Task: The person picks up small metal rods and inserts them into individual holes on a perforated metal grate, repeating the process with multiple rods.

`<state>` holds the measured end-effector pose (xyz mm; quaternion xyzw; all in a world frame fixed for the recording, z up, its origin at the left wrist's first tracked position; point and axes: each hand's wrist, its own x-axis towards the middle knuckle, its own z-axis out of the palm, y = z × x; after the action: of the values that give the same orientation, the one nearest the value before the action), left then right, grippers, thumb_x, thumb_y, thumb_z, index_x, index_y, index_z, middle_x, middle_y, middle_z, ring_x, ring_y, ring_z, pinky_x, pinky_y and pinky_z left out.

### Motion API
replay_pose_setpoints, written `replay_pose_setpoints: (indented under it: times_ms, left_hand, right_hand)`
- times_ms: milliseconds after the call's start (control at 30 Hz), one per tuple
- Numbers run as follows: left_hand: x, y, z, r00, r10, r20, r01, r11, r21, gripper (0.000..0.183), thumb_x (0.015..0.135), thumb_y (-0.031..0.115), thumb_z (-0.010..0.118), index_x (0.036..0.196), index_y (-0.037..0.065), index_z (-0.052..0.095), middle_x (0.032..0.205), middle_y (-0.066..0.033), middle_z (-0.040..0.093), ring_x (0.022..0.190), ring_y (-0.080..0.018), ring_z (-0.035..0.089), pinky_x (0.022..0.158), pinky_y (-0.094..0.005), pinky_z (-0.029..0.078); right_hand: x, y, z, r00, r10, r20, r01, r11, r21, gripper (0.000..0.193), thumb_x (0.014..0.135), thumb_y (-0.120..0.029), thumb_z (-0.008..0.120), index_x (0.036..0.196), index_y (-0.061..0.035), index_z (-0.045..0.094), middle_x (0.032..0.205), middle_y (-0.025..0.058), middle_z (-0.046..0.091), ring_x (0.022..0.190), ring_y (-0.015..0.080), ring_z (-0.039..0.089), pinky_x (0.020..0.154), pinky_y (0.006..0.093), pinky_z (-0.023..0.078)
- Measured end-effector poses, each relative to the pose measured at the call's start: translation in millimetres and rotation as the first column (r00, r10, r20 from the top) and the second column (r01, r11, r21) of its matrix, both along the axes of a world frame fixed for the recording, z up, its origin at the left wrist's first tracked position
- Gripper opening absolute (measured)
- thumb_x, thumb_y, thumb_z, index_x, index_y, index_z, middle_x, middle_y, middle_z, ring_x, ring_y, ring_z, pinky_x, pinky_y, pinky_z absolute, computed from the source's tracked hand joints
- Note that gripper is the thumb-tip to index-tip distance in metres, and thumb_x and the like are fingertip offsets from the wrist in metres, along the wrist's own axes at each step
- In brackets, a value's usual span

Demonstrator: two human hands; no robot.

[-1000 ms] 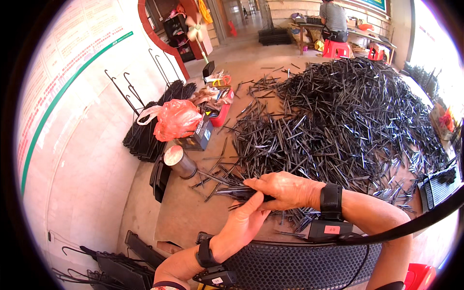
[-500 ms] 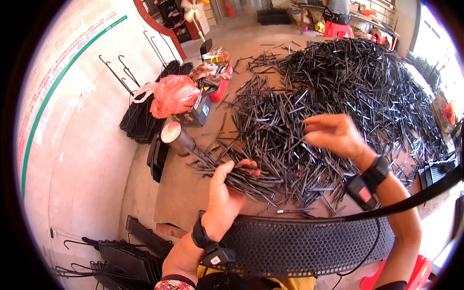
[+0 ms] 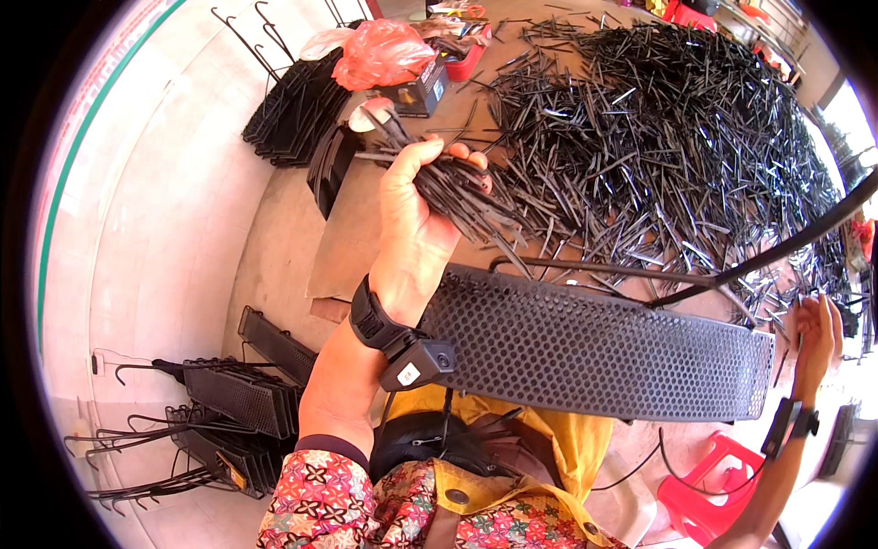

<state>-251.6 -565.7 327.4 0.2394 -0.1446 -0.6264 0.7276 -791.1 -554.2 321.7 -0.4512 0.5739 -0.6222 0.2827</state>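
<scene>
A loose bundle of thin black strips lies across my left hand, whose thumb and fingers close round it above the near left of the table. A cylinder with a pale top stands just beyond that hand, partly covered by the strips. At the far right, my right hand is beside the edge of a large heap of similar strips; its fingers look stretched out, with no held thing visible. Between my arms is a curved black perforated panel with a black rod frame.
A red plastic bag rests on a dark box at the back left. Hooked black perforated racks are stacked at lower left, with more dark racks by the white wall. A red stool stands at lower right.
The view has tipped down. My right hand has moved from above the heap to the far right edge. My left hand still holds the strips, and more of the perforated panel shows.
</scene>
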Motion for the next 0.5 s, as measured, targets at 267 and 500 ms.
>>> replay_pose_setpoints:
  times_ms: [267,500]
  left_hand:
    - [-19.1,53.5,32.9,0.973,-0.227,-0.045,0.221,0.97,-0.103,0.005,0.079,0.011,0.057,0.081,0.006,0.059,0.077,-0.0077,0.058,0.078,-0.0243,0.055,0.066,-0.0354,0.048]
    - [-52.8,124.1,-9.7,0.922,-0.385,0.032,0.382,0.92,0.084,0.022,0.077,0.005,0.054,0.098,0.007,0.048,0.077,-0.0131,0.059,0.077,-0.0301,0.057,0.07,-0.0445,0.05]
  right_hand:
    - [210.5,136.1,31.2,0.875,0.454,0.166,-0.473,0.875,0.105,0.024,0.092,-0.014,0.049,0.104,0.0061,0.053,0.09,0.0185,0.062,0.074,0.0205,0.062,0.063,0.0296,0.051]
    - [331.4,168.5,-7.0,0.326,0.177,0.929,-0.775,0.613,0.155,0.046,0.095,-0.038,0.04,0.118,0.0011,0.042,0.096,0.0194,0.059,0.081,0.0279,0.061,0.066,0.0398,0.053]
